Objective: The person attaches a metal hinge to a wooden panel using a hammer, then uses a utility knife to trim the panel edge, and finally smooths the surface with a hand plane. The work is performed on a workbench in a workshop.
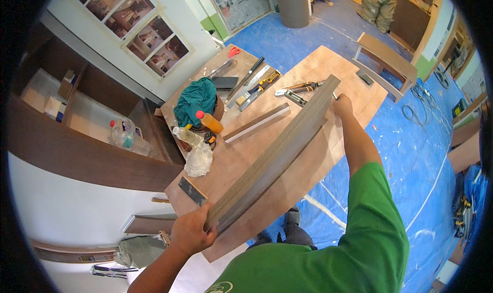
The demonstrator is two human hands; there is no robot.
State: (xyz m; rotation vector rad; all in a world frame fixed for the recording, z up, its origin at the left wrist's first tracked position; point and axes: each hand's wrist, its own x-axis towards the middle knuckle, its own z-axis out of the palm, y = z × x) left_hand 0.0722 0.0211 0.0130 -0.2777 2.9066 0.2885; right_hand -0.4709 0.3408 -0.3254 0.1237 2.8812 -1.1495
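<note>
Long brown board (277, 147) aslant over a plywood tabletop (370, 95), near end toward the lower left, far end toward the upper right. At the near end, left hand (194, 230) closed about the board, thumb on the right side. Near the far end, right hand (343, 107) at the board's edge, fingers close together; impossible to tell whether wrapped around it. Left of the board and apart from it, a shorter strip (257, 122) with a pale edge. Farther up, just beside the board, an orange-and-black hand tool (304, 87). Toward the table's left side, a teal cloth (195, 102), an orange bottle (209, 122) and a crumpled white bag (199, 159). Near the left hand, a dark rectangular block (192, 191).
</note>
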